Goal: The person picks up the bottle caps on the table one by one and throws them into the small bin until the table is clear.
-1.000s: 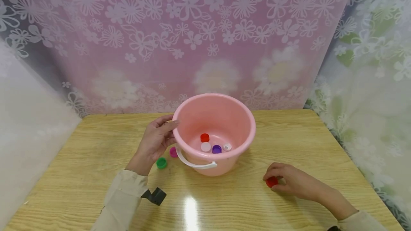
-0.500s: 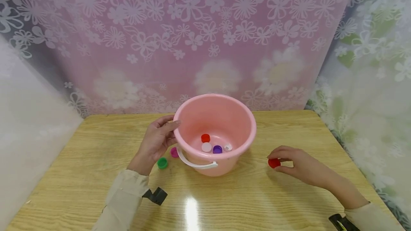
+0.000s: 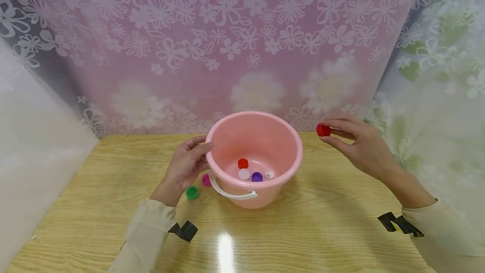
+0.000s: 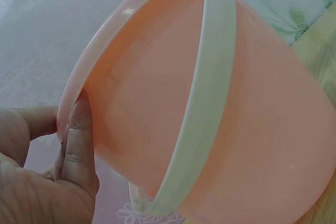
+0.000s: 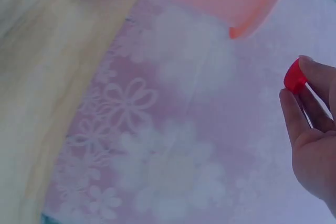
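A pink bucket (image 3: 250, 199) stands upright on the wooden table, its white handle (image 4: 202, 114) hanging down at the front. My left hand (image 3: 182, 167) grips the bucket's left rim, thumb on the inner side and fingers outside. Pinched between thumb and fingertips of my right hand (image 3: 363, 146) is a red bottle cap (image 3: 323, 130), held in the air to the right of the bucket. The same red cap shows at the fingertips in the right wrist view. On the bucket's floor lie another red cap (image 3: 243, 163), a pale cap (image 3: 244, 174), a purple cap (image 3: 257, 177) and a small clear-white cap (image 3: 269, 174).
A green cap (image 3: 192, 192) and a magenta cap (image 3: 206, 180) lie on the table (image 3: 303, 239) left of the bucket, near my left forearm. Behind the table hangs a pink flowered curtain (image 3: 178, 75). Pale curtains flank both sides.
My right hand has lifted the red cap off the table, raising it to about the bucket's rim height in the picture. The left hand and bucket have stayed put.
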A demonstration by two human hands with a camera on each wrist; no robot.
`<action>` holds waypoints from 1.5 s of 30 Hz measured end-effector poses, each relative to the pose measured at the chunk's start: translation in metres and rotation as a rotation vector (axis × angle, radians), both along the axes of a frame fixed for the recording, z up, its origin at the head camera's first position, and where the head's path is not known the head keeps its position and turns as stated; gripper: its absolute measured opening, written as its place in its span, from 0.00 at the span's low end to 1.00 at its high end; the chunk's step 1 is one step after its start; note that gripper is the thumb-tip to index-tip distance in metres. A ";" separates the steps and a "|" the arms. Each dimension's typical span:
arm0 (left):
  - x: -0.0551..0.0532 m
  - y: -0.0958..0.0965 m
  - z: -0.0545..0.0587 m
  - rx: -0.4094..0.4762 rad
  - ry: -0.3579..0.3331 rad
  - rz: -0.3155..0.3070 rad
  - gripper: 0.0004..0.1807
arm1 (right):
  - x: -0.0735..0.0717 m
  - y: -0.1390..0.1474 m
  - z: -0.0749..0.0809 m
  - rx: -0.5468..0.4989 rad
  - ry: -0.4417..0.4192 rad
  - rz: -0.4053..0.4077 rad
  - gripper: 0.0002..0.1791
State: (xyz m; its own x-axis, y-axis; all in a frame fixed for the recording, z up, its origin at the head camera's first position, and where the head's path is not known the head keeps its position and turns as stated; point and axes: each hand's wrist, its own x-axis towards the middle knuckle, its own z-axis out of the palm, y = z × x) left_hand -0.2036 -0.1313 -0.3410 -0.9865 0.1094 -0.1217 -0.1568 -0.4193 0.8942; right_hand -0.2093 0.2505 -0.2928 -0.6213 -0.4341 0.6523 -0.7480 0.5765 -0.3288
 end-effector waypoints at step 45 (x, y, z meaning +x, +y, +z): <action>-0.001 0.001 0.000 0.004 0.012 0.009 0.19 | -0.020 -0.152 -0.010 0.395 -0.303 0.430 0.16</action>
